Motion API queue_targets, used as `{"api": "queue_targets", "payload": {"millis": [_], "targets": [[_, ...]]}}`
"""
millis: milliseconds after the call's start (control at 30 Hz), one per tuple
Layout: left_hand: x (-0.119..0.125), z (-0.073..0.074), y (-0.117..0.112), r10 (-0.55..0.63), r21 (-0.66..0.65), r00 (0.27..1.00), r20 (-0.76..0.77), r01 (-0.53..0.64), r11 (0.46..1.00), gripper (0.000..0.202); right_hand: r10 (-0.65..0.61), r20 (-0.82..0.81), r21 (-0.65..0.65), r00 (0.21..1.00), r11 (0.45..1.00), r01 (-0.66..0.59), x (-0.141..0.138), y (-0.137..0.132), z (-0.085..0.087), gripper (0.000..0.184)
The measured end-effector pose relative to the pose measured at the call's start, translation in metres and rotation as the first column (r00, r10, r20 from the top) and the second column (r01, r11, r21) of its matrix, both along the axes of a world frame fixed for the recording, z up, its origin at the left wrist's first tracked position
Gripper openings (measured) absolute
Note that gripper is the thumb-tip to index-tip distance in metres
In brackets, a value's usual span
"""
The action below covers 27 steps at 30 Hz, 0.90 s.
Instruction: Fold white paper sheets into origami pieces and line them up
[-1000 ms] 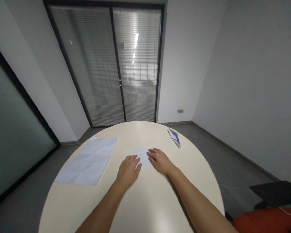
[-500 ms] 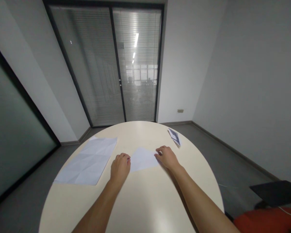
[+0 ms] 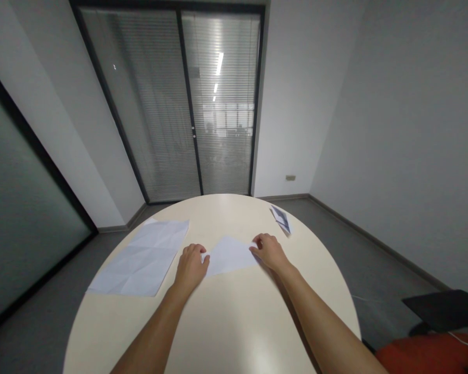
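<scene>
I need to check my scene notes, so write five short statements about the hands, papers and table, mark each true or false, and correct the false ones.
1. The left hand touches the left end of the white paper. True.
2. The right hand is at that paper's other end. True.
3. The large creased sheet lies right of both hands. False: it lies to their left.
4. The table is square. False: its visible edge is curved.
5. The small folded piece lies beyond the right hand. True.
</scene>
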<state>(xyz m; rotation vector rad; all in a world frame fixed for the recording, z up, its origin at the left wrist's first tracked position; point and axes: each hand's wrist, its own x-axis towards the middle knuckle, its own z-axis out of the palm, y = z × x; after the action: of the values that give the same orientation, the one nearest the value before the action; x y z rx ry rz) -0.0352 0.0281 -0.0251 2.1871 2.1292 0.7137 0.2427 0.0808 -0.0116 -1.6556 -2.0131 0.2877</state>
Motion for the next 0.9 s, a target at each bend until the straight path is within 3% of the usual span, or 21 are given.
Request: {"api": "queue_targets", "payload": {"millis": [100,200,300,633,900], "targets": [[0.0,-0.002,0.001,-0.028,0.009,0.997,0.069,0.027,1.0,0.012,0.03,-0.057,-0.033,0.998,0.999,-0.032,-0.002,-0.001,0.002,0.016],[0.002,-0.001,0.001,-0.037,0.007,0.992,0.124,0.036,0.999,0.022,0.047,-0.064,-0.038,0.997,0.998,-0.05,-0.003,-0.001,0.002,0.026],[0.005,0.004,-0.001,-0.035,-0.026,0.993,0.114,0.038,0.999,0.021,0.082,-0.036,-0.039,0.996,0.996,-0.084,-0.003,-0.001,0.002,0.028],[0.022,0.026,-0.015,0.008,-0.108,0.969,-0.247,-0.036,0.993,0.023,0.109,0.064,-0.094,0.992,0.99,-0.103,-0.005,-0.004,0.008,0.022],[0.036,0.037,-0.028,-0.041,-0.21,0.931,-0.364,-0.039,0.977,0.03,0.121,0.216,-0.087,0.969,0.991,-0.104,-0.01,-0.014,0.021,0.026]]}}
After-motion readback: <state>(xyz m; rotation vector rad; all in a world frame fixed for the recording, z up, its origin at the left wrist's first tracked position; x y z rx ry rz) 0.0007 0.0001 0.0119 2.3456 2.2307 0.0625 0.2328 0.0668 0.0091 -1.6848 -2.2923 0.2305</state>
